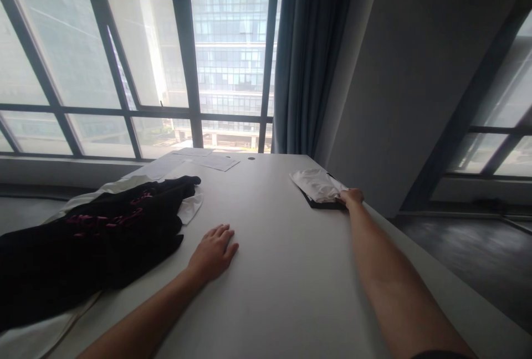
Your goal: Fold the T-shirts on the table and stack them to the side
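Note:
My left hand [214, 251] lies palm down on the white table [266, 281], its fingers stretched out and nothing in it. Just left of it spreads a black garment [120, 231] with pink lettering, on top of white cloth [192, 206]. Over at the table's right side, my right hand [352, 197] is closed on the near right corner of a folded white garment [316, 184]. Beneath that garment a flat black item [320, 204] shows along its front and left edges; its kind I cannot make out. The fingertips of my right hand are partly hidden.
Sheets of paper [218, 162] lie at the table's far left, near a round hole [251, 158] in the tabletop. Beyond the far edge are large windows [230, 54] and a blue-grey curtain [305, 60]. A grey pillar [382, 87] stands close to the right edge.

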`<action>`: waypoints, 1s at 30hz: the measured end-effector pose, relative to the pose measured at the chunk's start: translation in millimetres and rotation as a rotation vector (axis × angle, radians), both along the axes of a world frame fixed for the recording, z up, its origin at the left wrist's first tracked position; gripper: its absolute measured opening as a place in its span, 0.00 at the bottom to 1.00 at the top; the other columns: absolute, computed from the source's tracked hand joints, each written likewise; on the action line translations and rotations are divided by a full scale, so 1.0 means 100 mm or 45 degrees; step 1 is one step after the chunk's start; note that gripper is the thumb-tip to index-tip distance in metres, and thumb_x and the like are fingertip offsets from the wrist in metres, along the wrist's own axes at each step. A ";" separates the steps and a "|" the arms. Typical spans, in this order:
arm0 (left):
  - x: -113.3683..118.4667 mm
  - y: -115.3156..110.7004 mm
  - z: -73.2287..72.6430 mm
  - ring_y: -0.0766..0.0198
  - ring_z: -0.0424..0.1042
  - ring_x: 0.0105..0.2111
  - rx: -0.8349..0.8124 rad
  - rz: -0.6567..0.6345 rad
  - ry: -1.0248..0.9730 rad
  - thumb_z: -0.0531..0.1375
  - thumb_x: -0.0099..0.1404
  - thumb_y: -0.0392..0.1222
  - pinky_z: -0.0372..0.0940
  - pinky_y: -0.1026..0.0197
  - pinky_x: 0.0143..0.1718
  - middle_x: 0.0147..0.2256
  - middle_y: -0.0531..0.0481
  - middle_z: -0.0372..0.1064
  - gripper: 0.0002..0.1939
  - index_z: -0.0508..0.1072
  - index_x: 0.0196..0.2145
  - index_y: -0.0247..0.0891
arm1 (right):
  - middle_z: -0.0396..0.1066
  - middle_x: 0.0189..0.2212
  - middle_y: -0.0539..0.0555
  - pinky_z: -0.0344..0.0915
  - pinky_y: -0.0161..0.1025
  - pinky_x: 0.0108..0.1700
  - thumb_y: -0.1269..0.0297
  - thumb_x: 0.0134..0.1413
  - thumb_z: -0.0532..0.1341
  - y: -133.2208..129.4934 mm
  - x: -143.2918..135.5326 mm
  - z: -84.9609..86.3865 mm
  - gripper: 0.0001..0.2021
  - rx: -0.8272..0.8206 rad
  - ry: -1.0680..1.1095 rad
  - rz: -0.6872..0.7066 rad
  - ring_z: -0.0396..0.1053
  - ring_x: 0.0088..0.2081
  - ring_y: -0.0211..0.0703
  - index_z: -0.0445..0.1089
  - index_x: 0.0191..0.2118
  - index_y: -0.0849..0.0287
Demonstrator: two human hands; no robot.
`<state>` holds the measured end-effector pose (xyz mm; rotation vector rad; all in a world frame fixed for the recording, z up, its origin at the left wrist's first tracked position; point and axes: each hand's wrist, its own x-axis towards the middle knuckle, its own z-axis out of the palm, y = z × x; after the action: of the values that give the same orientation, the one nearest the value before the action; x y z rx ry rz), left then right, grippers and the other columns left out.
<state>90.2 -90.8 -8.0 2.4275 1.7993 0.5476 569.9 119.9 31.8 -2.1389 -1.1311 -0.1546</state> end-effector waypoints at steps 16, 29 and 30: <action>-0.09 0.14 0.30 0.52 0.70 0.52 -0.069 -0.074 0.048 0.55 0.67 0.52 0.63 0.53 0.53 0.52 0.44 0.73 0.18 0.77 0.47 0.43 | 0.59 0.60 0.70 0.60 0.57 0.56 0.54 0.58 0.57 -0.62 -0.58 -0.23 0.28 -0.198 -0.283 0.164 0.59 0.59 0.64 0.62 0.61 0.63; -1.62 0.64 0.61 0.36 0.64 0.53 0.138 0.902 0.185 0.56 0.64 0.46 0.57 0.40 0.50 0.52 0.27 0.68 0.20 0.74 0.46 0.29 | 0.60 0.62 0.64 0.60 0.47 0.58 0.49 0.51 0.65 -1.24 -1.46 -0.02 0.32 -0.760 -0.396 0.766 0.61 0.61 0.58 0.66 0.60 0.59; -1.65 0.63 0.64 0.37 0.65 0.52 0.140 0.879 0.140 0.56 0.64 0.46 0.58 0.41 0.49 0.50 0.28 0.70 0.18 0.75 0.43 0.30 | 0.61 0.61 0.64 0.60 0.47 0.58 0.50 0.51 0.65 -1.27 -1.51 0.01 0.32 -0.745 -0.396 0.785 0.61 0.61 0.58 0.67 0.60 0.59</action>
<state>-75.2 -27.7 56.3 1.8641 2.7184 0.5649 419.1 -7.2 33.1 -2.1622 -2.1786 0.1546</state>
